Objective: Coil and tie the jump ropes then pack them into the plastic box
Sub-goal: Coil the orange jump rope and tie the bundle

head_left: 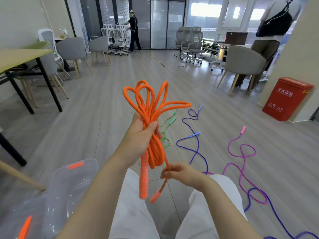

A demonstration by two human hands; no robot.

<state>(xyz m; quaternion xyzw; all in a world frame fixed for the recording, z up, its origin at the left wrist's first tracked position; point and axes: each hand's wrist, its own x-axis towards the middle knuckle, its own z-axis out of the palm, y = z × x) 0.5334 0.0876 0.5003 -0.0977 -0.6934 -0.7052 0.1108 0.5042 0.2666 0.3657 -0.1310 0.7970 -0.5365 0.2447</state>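
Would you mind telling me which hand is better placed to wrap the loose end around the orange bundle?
The right hand: it already pinches the free tail of the orange rope, while the left hand grips the coils.

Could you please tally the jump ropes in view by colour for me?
Orange jump rope, coiled, gripped by the left hand, its tail pinched by the right hand: 1
Green jump rope, on the floor: 1
Blue jump rope, on the floor: 1
Pink jump rope, on the floor: 1
Total: 4

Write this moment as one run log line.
left hand: grips coiled orange rope | right hand: pinches its free end | box: no rope visible
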